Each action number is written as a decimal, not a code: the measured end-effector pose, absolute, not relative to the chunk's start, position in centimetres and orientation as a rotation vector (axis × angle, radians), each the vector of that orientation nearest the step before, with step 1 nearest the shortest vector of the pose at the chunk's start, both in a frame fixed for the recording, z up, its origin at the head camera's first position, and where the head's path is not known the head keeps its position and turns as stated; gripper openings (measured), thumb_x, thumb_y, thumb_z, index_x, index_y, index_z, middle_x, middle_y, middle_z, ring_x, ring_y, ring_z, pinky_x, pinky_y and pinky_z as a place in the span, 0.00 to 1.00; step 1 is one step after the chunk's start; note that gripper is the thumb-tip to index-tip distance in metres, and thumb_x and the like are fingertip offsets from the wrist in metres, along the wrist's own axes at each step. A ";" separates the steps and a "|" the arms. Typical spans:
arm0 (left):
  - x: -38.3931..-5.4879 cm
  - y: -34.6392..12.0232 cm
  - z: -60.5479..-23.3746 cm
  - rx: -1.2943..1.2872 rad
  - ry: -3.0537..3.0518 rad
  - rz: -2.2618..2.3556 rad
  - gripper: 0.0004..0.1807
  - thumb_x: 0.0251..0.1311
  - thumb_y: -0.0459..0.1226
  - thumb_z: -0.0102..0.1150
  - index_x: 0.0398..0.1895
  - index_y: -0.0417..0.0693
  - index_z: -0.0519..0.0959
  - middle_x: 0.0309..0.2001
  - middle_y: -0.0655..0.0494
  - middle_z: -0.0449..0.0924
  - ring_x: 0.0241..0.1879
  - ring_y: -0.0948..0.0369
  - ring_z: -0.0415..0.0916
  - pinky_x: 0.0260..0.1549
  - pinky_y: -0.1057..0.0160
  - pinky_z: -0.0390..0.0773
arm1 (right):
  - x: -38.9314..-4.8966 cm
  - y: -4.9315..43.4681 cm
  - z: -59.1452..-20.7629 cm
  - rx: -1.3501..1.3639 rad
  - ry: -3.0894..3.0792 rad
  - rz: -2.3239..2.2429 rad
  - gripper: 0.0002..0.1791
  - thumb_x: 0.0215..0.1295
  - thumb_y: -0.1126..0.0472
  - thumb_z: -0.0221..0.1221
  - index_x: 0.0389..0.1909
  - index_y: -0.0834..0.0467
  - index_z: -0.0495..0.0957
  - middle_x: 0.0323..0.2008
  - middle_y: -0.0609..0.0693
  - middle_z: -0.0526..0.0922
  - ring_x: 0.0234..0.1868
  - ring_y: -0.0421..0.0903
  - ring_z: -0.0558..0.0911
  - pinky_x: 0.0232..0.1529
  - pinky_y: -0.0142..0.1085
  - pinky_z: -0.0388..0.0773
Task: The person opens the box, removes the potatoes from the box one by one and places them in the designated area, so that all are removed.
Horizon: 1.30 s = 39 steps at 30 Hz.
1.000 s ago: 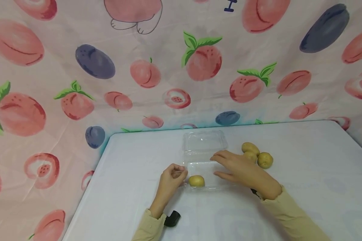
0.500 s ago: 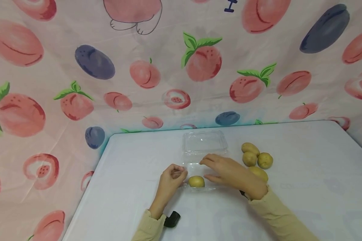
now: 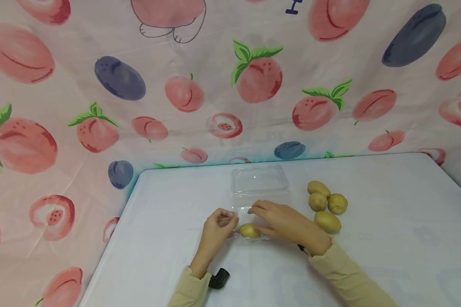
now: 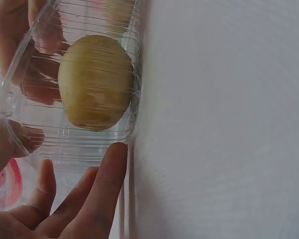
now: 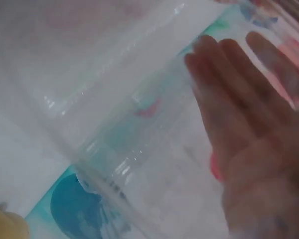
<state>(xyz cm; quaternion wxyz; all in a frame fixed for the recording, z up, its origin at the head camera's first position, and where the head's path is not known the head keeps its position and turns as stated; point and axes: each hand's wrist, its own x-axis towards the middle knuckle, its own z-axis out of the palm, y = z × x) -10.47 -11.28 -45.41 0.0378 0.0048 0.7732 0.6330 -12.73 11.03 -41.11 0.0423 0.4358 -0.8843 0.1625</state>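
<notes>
A clear plastic clamshell container [image 3: 280, 200] lies open, its lid [image 3: 260, 179] folded back on the far side. One yellow potato [image 3: 249, 230] sits in the near left corner of its base, seen through the ribbed wall in the left wrist view. My left hand [image 3: 215, 228] pinches the container's left rim, thumb inside and fingers along the outer wall. Over the base, my right hand [image 3: 288, 222] has its thumb overlapping the potato's right side, the other fingers extended above it. Those fingers [image 5: 239, 94] look fairly straight through the plastic in the right wrist view.
Several more potatoes lie loose on the white table [image 3: 399, 221] right of the container, one [image 3: 328, 222] close beside the right wrist. A fruit-print cloth [image 3: 223, 85] hangs behind the table. A black wrist device [image 3: 219, 279] sits by the left sleeve.
My right hand has moved left across the container base until its thumb reaches the potato, uncovering the loose potatoes at the right. The left hand has stayed at the rim.
</notes>
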 end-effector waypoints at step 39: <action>-9.2 -10.7 -41.6 0.016 2.363 1.937 0.09 0.64 0.31 0.62 0.39 0.31 0.75 0.49 0.35 0.81 0.46 0.50 0.83 0.32 0.70 0.84 | -13.5 9.5 -42.3 1.430 -2.835 0.727 0.16 0.64 0.58 0.66 0.50 0.60 0.81 0.45 0.49 0.83 0.43 0.38 0.81 0.43 0.30 0.82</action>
